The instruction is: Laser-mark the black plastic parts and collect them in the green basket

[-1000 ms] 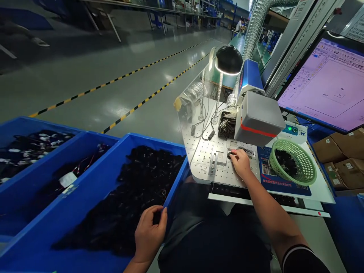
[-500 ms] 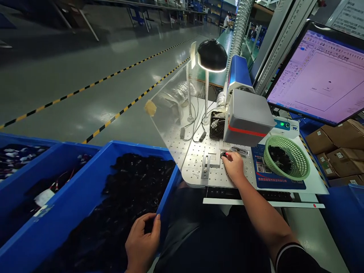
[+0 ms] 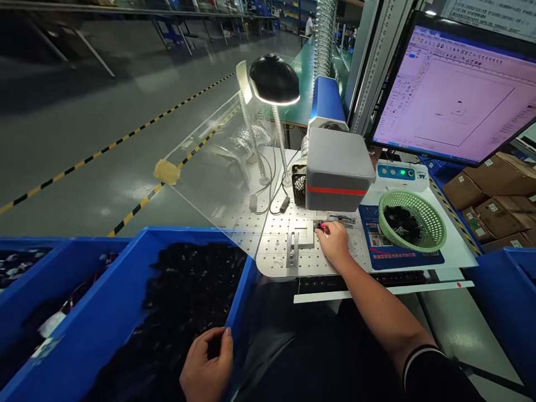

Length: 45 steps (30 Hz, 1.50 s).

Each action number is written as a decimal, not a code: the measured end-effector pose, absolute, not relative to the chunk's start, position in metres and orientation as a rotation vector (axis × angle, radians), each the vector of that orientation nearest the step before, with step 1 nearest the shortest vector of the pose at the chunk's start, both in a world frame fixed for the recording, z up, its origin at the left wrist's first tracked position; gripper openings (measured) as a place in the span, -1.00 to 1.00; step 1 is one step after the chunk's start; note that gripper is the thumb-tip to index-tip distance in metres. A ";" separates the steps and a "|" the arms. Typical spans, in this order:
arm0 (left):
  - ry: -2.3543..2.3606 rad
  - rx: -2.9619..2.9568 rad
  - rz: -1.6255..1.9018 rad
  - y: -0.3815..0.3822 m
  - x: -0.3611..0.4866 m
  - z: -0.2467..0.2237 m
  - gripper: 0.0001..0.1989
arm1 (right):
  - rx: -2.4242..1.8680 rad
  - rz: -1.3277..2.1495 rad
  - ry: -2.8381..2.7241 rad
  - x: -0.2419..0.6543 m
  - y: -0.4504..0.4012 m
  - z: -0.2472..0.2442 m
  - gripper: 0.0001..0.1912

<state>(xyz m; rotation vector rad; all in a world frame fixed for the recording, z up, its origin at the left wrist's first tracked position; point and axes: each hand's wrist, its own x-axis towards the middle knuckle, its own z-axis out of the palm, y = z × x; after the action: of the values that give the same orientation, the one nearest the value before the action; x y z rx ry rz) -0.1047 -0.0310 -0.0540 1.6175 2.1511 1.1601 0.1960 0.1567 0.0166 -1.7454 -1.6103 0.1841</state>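
Note:
My right hand (image 3: 334,243) is closed on a small black part (image 3: 318,226) at the metal fixture (image 3: 305,233) on the perforated plate, just below the grey machine head (image 3: 339,167). Red light shows at its fingertips. My left hand (image 3: 208,363) hangs over the near right edge of a blue bin (image 3: 144,237), thumb and fingers curled toward each other; whether anything is between the tips is too small to tell. Black parts (image 3: 188,285) fill much of that bin. A green basket (image 3: 435,223) with black parts in it stands right of the fixture on a blue mat (image 3: 377,251).
A black lamp (image 3: 274,78) shines over the plate. Behind the plate is a fan (image 3: 299,184), with a clear sheet (image 3: 209,195) at its left. A monitor (image 3: 456,95) stands at the right, above cardboard boxes (image 3: 494,184). A keyboard (image 3: 322,283) lies below the plate's front edge.
The view has turned a little to the right, so the bench appears further left. My right hand remains at the fixture with the part, and my left hand stays over the bin's edge.

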 end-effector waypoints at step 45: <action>2.240 1.204 1.190 -0.033 -0.101 -0.047 -0.50 | -1.571 0.302 -1.937 0.236 -0.031 0.002 -0.75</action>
<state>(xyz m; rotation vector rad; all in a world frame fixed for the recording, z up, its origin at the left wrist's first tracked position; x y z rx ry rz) -0.1008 -0.0334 -0.0473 1.2043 2.2401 1.1903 0.2358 -0.0313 0.0022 -1.5711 -1.9370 0.3016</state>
